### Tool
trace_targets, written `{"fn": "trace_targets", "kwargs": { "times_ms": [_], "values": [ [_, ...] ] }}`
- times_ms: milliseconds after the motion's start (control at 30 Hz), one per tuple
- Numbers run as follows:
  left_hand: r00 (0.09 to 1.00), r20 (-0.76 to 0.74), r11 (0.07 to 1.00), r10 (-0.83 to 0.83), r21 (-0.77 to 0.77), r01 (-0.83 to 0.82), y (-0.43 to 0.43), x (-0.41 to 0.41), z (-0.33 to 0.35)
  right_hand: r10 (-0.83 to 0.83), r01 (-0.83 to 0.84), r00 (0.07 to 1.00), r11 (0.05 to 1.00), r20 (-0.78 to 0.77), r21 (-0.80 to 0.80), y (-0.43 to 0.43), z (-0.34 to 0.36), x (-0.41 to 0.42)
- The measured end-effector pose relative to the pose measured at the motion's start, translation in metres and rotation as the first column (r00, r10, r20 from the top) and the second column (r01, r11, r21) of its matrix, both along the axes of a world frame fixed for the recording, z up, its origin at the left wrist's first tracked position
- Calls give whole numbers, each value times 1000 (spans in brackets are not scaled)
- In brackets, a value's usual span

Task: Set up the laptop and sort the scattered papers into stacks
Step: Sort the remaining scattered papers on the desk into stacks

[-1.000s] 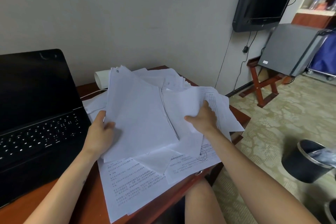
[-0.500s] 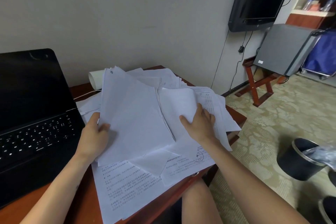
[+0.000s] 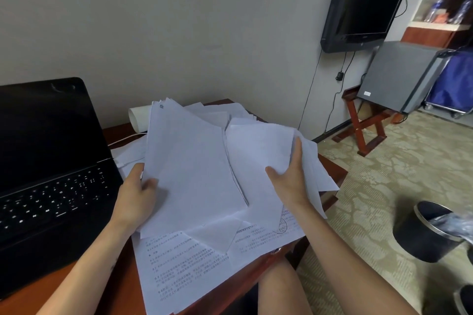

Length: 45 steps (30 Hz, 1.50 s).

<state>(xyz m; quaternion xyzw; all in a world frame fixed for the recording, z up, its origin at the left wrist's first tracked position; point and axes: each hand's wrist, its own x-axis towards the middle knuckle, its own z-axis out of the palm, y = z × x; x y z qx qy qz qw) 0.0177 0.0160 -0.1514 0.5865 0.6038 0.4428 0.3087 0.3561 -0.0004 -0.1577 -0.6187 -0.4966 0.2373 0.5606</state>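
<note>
Head view, left to right. The laptop [image 3: 51, 161] stands open with a dark screen at the left edge of the table [image 3: 122, 279], so that part of the task looks done. Just beside it the left hand [image 3: 137, 194] grips the left edge of a raised bundle of sheets [image 3: 192, 169], thumb on top and fingers hidden beneath, as it did a second ago. Printed pages [image 3: 184, 268] lie fanned under the bundle and overhang the table's near edge. The change is at the right hand [image 3: 289, 181]: half a second ago it lay spread on a loose sheet [image 3: 256, 151]; now it pinches that sheet's right edge, thumb in front and fingers behind, and the sheet stands beside the bundle. Judged from this, one page is being brought to the held stack, while most papers remain unsorted. A waste bin [image 3: 422, 233] stands on the floor, well apart to the right.
</note>
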Motion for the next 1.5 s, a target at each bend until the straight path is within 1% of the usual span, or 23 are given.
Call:
{"fn": "trace_targets", "kwargs": {
  "times_ms": [67, 133, 233, 300, 400, 467, 533, 567, 633, 700, 800, 900, 967, 1067, 1167, 1267, 1367, 1400, 1500],
  "values": [
    [1000, 4, 1000, 0, 4, 0, 0, 0, 0, -45, 43, 997, 999, -55, -29, 0, 0, 2],
    [1000, 1, 1000, 3, 9, -3, 1, -1, 1, -54, 47, 987, 998, -150, -49, 2, 0, 6],
    [1000, 19, 1000, 10, 4, -10, 2, -3, 3, -52, 55, 962, 999, -267, 1, 6, -3, 14],
    [999, 33, 1000, 18, 9, -18, 1, -3, 5, -62, 67, 943, 998, -328, 3, 5, 2, 18],
    [998, 56, 999, 26, 17, -27, 0, -3, 7, -53, 46, 953, 999, -298, -29, -1, 11, 26],
    [997, 65, 999, 40, 28, -42, 0, -4, 8, -43, 37, 973, 999, -225, -31, -6, 17, 34],
    [994, 92, 997, 60, 34, -63, 0, -4, 8, -63, 60, 988, 998, -141, -24, -11, 21, 44],
    [992, 103, 997, 68, 36, -72, -1, -5, 8, -83, 81, 989, 997, -124, -16, -13, 24, 49],
    [990, 115, 995, 87, 46, -92, -3, -4, 9, -143, 146, 979, 989, -142, 11, -19, 31, 60],
    [986, 131, 993, 103, 49, -110, -3, -4, 9, -203, 214, 956, 976, -214, 29, -24, 39, 71],
    [982, 151, 992, 115, 43, -123, -4, -2, 10, -212, 226, 936, 974, -280, 19, -31, 47, 86],
    [976, 193, 994, 104, 16, -109, -4, 0, 10, -183, 197, 935, 980, -304, 14, -39, 51, 90],
    [971, 223, 996, 88, -2, -90, -6, 3, 12, -135, 143, 941, 990, -309, 1, -42, 51, 85],
    [958, 284, 999, 41, -45, -29, -9, 13, 12, -54, 52, 950, 999, -309, -13, -41, 47, 73],
    [950, 313, 994, 1, -105, 34, -13, 22, 11, -10, 1, 955, 1000, -296, -30, -35, 43, 56],
    [947, 320, 985, -32, -148, 84, -16, 28, 9, 83, -99, 968, 993, -239, -59, -26, 39, 35],
    [940, 337, 977, -56, -175, 121, -20, 32, 9, 201, -227, 966, 961, -165, -155, -16, 34, 9],
    [937, 344, 975, -58, -182, 128, -20, 32, 8, 219, -242, 966, 953, -138, -182, -10, 31, 1],
    [948, 311, 971, -71, -197, 138, -20, 32, 7, 209, -220, 975, 951, -73, -215, 5, 26, -20]
  ]
}}
